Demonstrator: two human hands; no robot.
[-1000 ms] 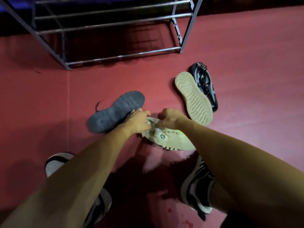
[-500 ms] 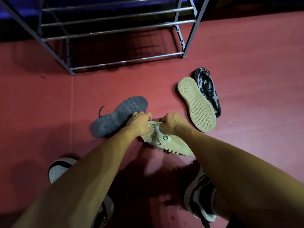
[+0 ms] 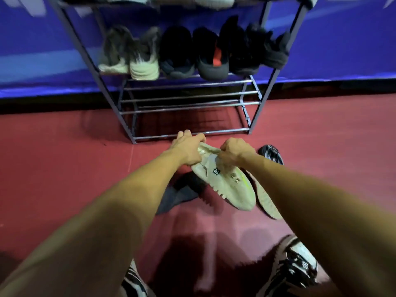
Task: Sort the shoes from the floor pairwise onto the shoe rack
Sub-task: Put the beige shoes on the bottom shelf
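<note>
Since the earlier frame, my view had tilted up from the floor, bringing the shoe rack [image 3: 188, 97] and its filled shelf into sight, and the cream sneaker [image 3: 227, 181] had risen off the red floor [image 3: 64, 168]. I held it in the air just in front of the rack's lowest bars. My left hand [image 3: 188, 150] was closed on the collar at the heel end, and my right hand [image 3: 234, 153] was clamped on the upper beside it, the toe hanging down toward me. I judged it light, with a soft fabric upper that creased under my fingers and a stiffer lugged sole, so the heel collar or sole edge seemed the surest hold. Its upturned mate [image 3: 265, 200] lay on the floor just behind it, beside a black patterned shoe [image 3: 271, 154]. A grey shoe [image 3: 177, 194] lay below my left forearm.
</note>
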